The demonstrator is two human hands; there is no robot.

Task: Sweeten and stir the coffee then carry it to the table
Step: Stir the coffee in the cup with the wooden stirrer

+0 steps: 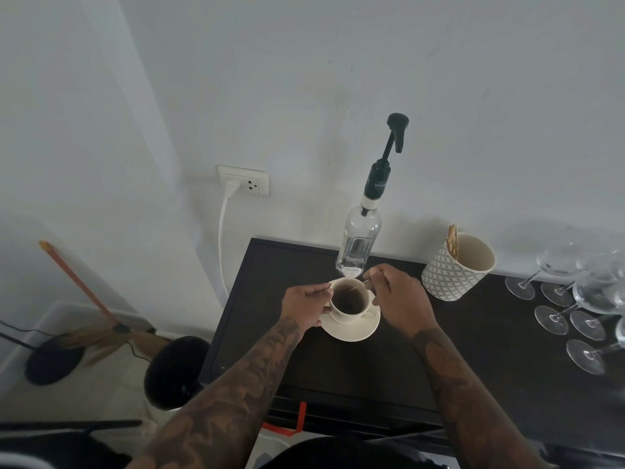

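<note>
Two forearms reach over the dark desk (473, 350), left hand (306, 308) steadying the coffee cup (350, 304) on its saucer (351, 330), right hand (399, 296) pinching a stirrer (359, 288) in the coffee: stirring stage, carrying remains.

Cream coffee cup (350, 304) seen upright on matching cream saucer (351, 328), dark coffee (350, 301) inside, level below rim. Saucer set flat on black countertop (355, 363), near back-left part of top. Thin stirrer (359, 288) leaned into cup from right, lower end dipped in coffee, upper end past rim. Clear glass syrup bottle (359, 243) with black pump dispenser (392, 137) stood just behind cup, against wall, nozzle turned right, only little clear liquid seen at bottom.
</note>
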